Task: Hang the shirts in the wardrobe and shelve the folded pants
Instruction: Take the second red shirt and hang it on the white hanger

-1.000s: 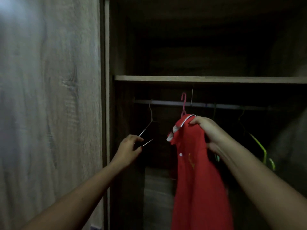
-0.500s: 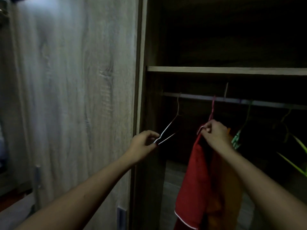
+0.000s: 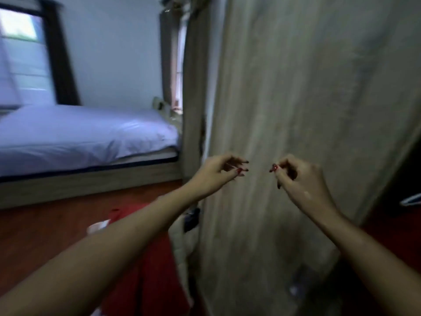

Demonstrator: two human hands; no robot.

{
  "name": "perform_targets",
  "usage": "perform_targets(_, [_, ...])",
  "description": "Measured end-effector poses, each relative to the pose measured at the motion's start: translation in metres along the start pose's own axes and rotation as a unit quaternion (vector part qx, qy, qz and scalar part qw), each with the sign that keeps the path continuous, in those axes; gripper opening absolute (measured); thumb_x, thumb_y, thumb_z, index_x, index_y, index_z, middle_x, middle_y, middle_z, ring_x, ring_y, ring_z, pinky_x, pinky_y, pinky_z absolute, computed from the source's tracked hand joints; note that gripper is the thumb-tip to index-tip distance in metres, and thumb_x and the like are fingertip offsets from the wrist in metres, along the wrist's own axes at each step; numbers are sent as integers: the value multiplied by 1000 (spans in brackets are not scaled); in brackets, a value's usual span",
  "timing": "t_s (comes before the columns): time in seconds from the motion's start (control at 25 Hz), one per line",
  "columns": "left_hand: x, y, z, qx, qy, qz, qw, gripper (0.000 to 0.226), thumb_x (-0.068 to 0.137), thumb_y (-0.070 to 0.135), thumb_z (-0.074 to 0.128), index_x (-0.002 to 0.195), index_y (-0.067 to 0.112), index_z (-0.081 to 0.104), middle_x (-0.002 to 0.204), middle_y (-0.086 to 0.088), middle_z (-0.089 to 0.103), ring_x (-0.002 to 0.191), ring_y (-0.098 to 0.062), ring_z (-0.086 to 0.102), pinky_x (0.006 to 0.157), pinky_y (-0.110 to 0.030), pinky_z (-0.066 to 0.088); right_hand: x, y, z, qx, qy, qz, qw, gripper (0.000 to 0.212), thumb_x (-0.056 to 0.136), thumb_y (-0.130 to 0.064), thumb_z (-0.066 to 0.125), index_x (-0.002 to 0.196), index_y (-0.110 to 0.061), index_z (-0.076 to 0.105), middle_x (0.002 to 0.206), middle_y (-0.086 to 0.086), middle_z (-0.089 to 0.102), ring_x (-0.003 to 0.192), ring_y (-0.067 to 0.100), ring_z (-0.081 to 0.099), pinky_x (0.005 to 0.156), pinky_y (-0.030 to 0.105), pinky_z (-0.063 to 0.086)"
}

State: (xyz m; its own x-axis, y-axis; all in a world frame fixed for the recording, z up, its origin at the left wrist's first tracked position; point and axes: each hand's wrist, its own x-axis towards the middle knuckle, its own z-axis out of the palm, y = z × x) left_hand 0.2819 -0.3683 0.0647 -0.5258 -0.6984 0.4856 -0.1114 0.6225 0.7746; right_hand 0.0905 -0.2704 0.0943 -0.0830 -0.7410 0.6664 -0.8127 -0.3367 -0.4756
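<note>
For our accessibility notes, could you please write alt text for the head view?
The left hand and right hand hover loosely curled and apparently empty before a pale wooden wardrobe door; a bed lies left, red fabric on the floor.

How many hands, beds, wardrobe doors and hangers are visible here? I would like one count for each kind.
Hands: 2 (left hand, right hand), both holding nothing
Bed: 1
Wardrobe door: 1
Hanger: 1, white, only partly seen at the right edge
Total: 5
</note>
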Motion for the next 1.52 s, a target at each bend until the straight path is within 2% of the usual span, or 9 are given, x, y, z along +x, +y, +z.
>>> perform_targets(0.24, [-110,-138,-200,138,250,-262,922,16,86,5,64,83,21,65,94,-11,72,94,-27,68,82,-34,49,26,-43,222,79,-206,-23,975,16,83,-6,61,75,-20,63,64,-5,61,54,-1,53,54,9,39])
perform_targets(0.4, [-171,-199,-228,200,217,-395,870,14,90,18,62,98,12,72,107,-6,72,102,-21,66,89,-37,54,18,-49,337,87,-296,26,951,13,87,-11,60,84,-1,68,82,11,70,72,23,63,67,38,53])
perform_targets(0.52, [-193,-230,-221,216,186,-432,856,22,92,23,59,103,9,72,109,-6,72,102,-18,65,85,-30,51,7,-46,395,32,-323,52,944,20,88,-17,62,96,1,65,90,7,64,81,20,58,70,27,42])
perform_targets(0.72, [-182,-260,-209,234,159,-450,847,33,93,35,55,107,8,69,111,-8,71,105,-20,64,78,-24,43,4,-34,430,-5,-310,59,949,24,91,-3,50,72,3,62,78,17,65,71,28,60,72,47,53])
perform_targets(0.96, [-161,-278,-201,220,233,-419,850,20,94,23,56,103,8,64,103,-10,68,93,-21,62,76,-28,44,2,-39,395,196,-264,38,944,14,89,-1,48,83,-11,55,83,0,56,73,10,51,67,22,41])
perform_targets(1.12, [-169,-253,-199,15,332,-301,894,10,97,14,47,97,17,57,90,2,58,78,-6,54,70,-19,46,-40,-20,343,234,-476,-106,841,11,91,-8,46,86,-15,52,79,-8,50,69,4,47,65,22,40])
perform_targets(1.24, [-180,-237,-191,-66,320,-274,904,14,98,14,46,95,24,55,89,1,57,78,-6,54,70,-21,45,-50,-1,337,115,-639,-1,761,20,90,0,48,79,-16,53,71,-9,51,54,-7,51,56,12,41])
perform_targets(1.36, [-187,-223,-191,-104,290,-288,907,13,98,17,47,102,26,55,93,-10,56,82,-21,52,71,-32,45,-31,-2,356,148,-468,230,841,22,93,-3,45,74,-10,54,67,3,56,47,-1,55,50,21,48])
perform_targets(1.52, [-199,-196,-197,-135,187,-318,920,15,97,23,49,111,25,53,91,-2,60,80,-13,59,73,-31,51,15,-30,381,137,-224,226,938,37,89,-36,56,116,-11,46,103,1,53,92,17,54,76,30,49])
